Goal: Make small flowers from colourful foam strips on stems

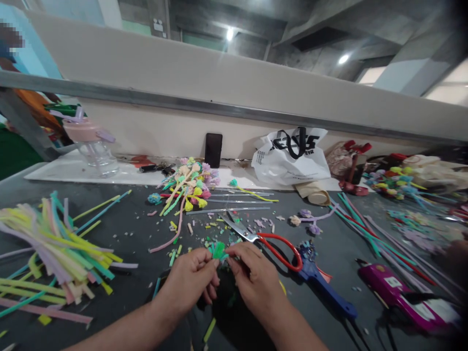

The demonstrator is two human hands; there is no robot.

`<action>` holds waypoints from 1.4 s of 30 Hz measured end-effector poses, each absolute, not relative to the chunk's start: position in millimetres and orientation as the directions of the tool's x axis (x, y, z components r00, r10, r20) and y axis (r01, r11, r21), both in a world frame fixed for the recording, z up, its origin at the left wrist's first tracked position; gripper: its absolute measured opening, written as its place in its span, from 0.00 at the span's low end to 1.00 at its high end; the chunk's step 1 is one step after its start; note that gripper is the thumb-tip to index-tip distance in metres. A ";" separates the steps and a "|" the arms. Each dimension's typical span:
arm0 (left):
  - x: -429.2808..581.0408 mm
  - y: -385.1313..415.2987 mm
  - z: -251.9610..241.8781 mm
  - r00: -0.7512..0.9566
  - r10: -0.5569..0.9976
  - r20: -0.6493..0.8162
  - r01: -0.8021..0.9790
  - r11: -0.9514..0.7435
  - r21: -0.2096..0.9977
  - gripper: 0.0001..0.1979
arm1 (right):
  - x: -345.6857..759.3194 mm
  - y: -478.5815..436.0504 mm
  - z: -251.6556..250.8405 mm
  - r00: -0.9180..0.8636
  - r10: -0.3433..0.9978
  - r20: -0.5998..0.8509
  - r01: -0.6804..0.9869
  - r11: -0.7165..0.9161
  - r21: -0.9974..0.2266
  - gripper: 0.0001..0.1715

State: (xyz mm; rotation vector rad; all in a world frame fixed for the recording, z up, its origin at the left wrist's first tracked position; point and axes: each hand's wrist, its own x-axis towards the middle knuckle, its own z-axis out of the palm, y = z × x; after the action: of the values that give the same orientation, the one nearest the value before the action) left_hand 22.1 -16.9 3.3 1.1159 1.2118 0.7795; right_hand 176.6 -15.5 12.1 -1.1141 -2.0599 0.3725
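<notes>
Between my fingertips is a small green pipe-cleaner flower [218, 250], its short fuzzy strands fanned upward. My left hand [193, 273] pinches it from the left with thumb and forefinger. From the other side, my right hand [254, 270] pinches its edge, fingers curled. The lower part of the flower is hidden by my fingers. Just beyond my right hand lie scissors with red handles [281, 248], blades pointing away to the left. A blue glue gun [325, 287] rests to the right of that hand. Cut bits of pipe cleaner [206, 226] are scattered in front of both hands.
A heap of pastel pipe cleaners [62, 248] lies at left. Finished flowers [190, 185] are bunched at the back, near an upright phone [213, 150]. A white bag [290, 161], a clear bottle [93, 151] and a magenta glue gun [402, 295] surround the work area. Another person's hand [458, 258] is at far right.
</notes>
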 end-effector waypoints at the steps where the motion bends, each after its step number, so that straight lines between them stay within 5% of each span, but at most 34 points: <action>1: 22.1 -17.4 2.5 0.221 0.924 -0.314 0.112 0.295 0.949 0.11 | 175.8 -15.5 12.9 -0.326 0.817 0.475 0.592 0.568 -0.572 0.11; 11: 21.5 -23.8 2.1 0.247 0.934 -0.259 0.252 0.196 0.948 0.12 | 176.9 -14.0 8.7 -0.296 0.924 0.241 0.689 0.381 -0.617 0.08; 24: 17.1 -26.1 0.3 0.277 0.941 -0.193 0.311 0.102 0.945 0.12 | 174.4 -16.1 11.2 -0.217 0.966 0.139 0.712 0.254 -0.655 0.07; 32: 18.6 -27.1 -2.5 0.368 0.901 -0.228 0.087 0.210 0.974 0.14 | 165.8 -18.6 15.7 -0.180 0.983 0.034 0.248 0.079 -0.966 0.03; 36: 18.6 -26.5 0.7 0.364 0.915 -0.176 0.052 0.169 0.984 0.14 | 161.7 -20.9 14.1 -0.170 0.985 -0.009 0.042 -0.002 -0.999 0.06; 42: 18.5 -26.1 1.4 0.360 0.918 -0.166 0.051 0.158 0.986 0.14 | 156.9 -21.0 16.5 -0.146 0.988 -0.055 -0.022 -0.059 -0.998 0.06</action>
State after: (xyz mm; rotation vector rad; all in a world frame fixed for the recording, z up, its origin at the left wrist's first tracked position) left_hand 18.5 -26.1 1.4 1.2563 1.0213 0.8063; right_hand 156.9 -21.0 16.5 -1.1594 -1.2688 1.3717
